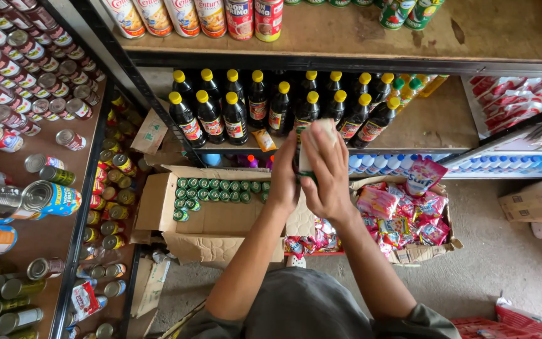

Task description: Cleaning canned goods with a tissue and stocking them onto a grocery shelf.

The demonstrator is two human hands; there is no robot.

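Observation:
Both my hands are raised in front of the shelf of dark bottles. My left hand (283, 176) and my right hand (327, 169) are closed together around one small bottle (306, 164) with a pale label and green base; a pale cloth (325, 127) sits over its top under my right fingers. Directly below my hands, an open cardboard box (214, 220) on the floor holds rows of small green-capped bottles (214, 188) along its far side.
Dark bottles with yellow caps (271, 107) fill the middle shelf. Cans (26, 94) crowd the left rack. Another box (418, 251) of pink sachets lies on the right. Blue-capped bottles (509, 164) line a low shelf, and a small carton (537, 201) stands far right.

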